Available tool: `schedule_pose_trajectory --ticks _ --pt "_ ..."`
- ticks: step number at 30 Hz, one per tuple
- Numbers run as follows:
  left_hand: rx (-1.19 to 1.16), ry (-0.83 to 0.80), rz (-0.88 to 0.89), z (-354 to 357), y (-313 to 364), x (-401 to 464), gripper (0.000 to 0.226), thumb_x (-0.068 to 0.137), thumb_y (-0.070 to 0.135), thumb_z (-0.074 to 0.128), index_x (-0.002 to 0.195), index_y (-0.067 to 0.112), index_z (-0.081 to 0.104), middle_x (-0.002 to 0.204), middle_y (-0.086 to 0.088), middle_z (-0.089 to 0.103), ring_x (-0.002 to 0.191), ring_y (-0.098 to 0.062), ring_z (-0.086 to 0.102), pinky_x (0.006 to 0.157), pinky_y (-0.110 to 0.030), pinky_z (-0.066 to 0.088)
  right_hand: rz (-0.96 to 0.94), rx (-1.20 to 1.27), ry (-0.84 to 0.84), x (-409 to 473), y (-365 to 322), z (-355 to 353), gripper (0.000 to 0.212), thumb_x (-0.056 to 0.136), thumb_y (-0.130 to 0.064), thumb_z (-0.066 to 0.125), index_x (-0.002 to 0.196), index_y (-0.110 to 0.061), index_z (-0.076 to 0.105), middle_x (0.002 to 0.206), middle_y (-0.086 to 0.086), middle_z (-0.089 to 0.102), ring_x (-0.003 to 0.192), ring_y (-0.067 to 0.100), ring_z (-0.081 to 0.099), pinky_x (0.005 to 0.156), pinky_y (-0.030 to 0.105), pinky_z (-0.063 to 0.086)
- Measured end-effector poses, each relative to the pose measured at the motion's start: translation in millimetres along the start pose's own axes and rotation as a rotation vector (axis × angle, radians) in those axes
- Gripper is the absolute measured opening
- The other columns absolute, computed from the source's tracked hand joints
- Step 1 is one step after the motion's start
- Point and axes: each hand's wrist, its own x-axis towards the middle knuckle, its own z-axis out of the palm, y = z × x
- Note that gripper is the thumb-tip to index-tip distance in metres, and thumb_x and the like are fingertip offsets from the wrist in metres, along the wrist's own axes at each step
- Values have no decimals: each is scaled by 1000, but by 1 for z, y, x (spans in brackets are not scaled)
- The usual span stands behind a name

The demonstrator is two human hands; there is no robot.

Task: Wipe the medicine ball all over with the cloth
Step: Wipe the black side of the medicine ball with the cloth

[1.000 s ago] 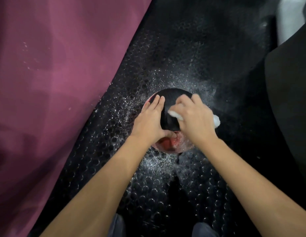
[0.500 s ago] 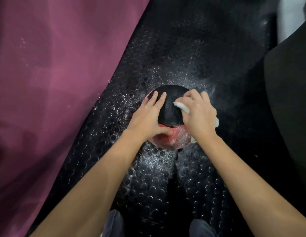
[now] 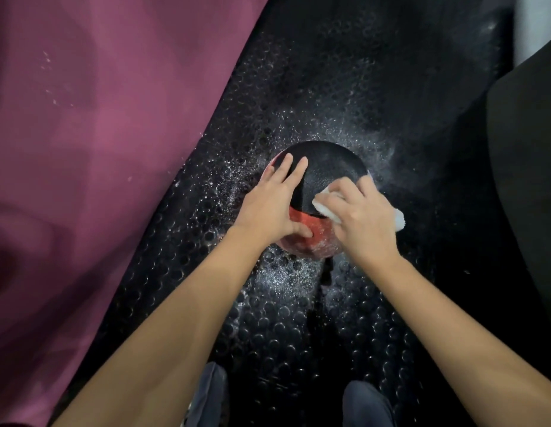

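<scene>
Judging by its build, we expect the medicine ball (image 3: 326,167) to be heavy and firm, with a grainy skin that gives good purchase when dry but may turn slick where it is wet. It will roll if left free, so we steady it from one side with a flat palm and wipe from the other; to reach the underside we would turn it with both hands set on opposite flanks rather than lift it.

Our left hand (image 3: 268,204) lies spread on the ball's left flank, fingers straight and reaching towards the far side, thumb pressed against the red part near us. Our right hand (image 3: 363,220) has its fingers curled round the white cloth (image 3: 325,209), bunching it against the ball's right side; a tuft sticks out at the right of the hand.

The ball sits on the black studded floor mat (image 3: 298,318), in the middle of the scene, just beyond our knees. It is mostly black on top, with a red segment on the near side that looks streaked with white foam or spray. White droplets speckle the mat all around it. A maroon mat (image 3: 98,134) lies to the left.
</scene>
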Motion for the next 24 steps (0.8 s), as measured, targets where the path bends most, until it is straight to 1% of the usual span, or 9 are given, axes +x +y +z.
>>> schedule_pose_trajectory --ticks 2,4,7,9,12,15,17,21,24 --pt "8 31 3 1 1 1 119 73 42 81 155 29 -4 163 4 -6 150 -25 5 113 -43 33 31 -34 9 9 -10 6 19 82 -9 53 80 -17 70 81 0 60 75 18 32 47 26 26" --pt "7 51 8 0 1 4 108 80 27 75 155 29 -2 164 4 -4 150 -25 8 110 -45 37 -37 -81 12 9 -18 12 16 83 -10 54 80 -16 68 80 0 59 75 19 32 50 27 26" --pt "-15 23 7 -2 -3 4 120 71 43 82 156 29 -2 164 4 -4 150 -23 7 111 -43 32 -138 -103 28 -15 -4 7 27 82 -1 46 85 -14 69 82 2 61 73 19 34 52 27 28" --pt "-16 2 3 -2 -2 4 128 64 53 82 156 29 -3 163 4 -5 150 -24 5 114 -42 28 -95 -60 50 -28 6 0 30 80 0 46 88 -13 72 84 2 63 73 19 33 53 25 28" --pt "2 14 3 -1 2 6 127 65 51 82 156 27 -4 163 2 -5 150 -25 5 114 -42 29 -20 -50 78 -19 -1 5 24 83 -5 50 87 -14 72 83 2 64 73 19 34 51 25 31" --pt "-2 41 5 -1 -3 5 118 72 39 81 156 28 -1 164 2 -3 150 -24 10 110 -45 37 -92 -128 116 -7 -15 15 25 90 -5 48 83 -16 70 80 0 62 72 19 34 50 28 30" --pt "-34 23 -6 -2 -6 2 123 67 45 84 156 29 -1 163 5 -5 150 -22 10 112 -43 34 -129 -133 122 -13 -10 14 30 93 -1 45 84 -15 70 80 0 62 71 18 33 53 26 27" --pt "-92 7 -29 -2 -7 -2 130 60 51 84 155 31 -3 163 6 -7 150 -21 6 115 -43 28 29 -24 134 -26 13 7 30 76 4 52 87 -15 73 84 3 64 74 18 33 52 23 32" --pt "-94 12 -52 -4 -6 -3 131 60 50 84 155 28 -2 163 4 -6 150 -22 10 116 -44 27 161 38 154 -17 8 10 27 74 4 60 87 -16 73 84 2 63 76 18 35 49 22 31"
